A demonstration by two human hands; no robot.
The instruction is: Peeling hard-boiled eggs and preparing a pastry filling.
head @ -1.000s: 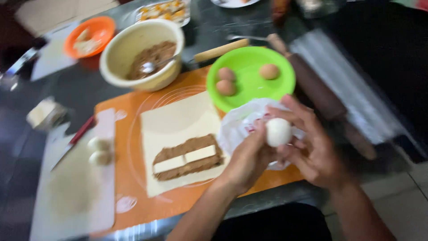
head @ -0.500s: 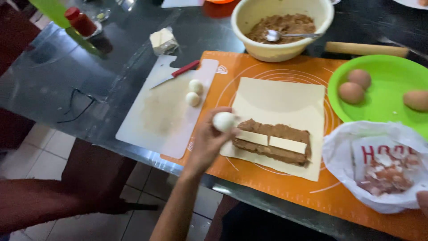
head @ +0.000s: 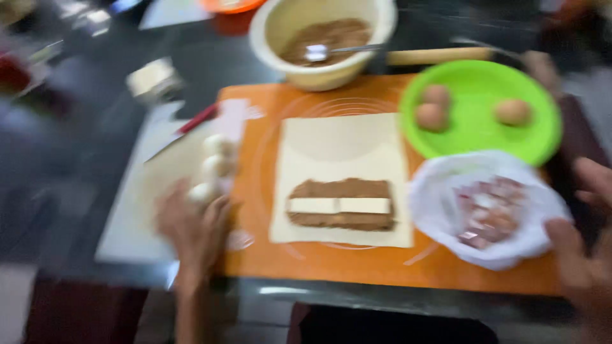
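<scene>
Three peeled eggs [head: 213,167], left hand [head: 191,229]

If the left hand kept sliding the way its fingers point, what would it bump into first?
Probably the peeled egg right at the left hand's fingertips, first in a row of three white eggs on the cutting board. The picture is blurry, so whether they already touch is unclear.
</scene>
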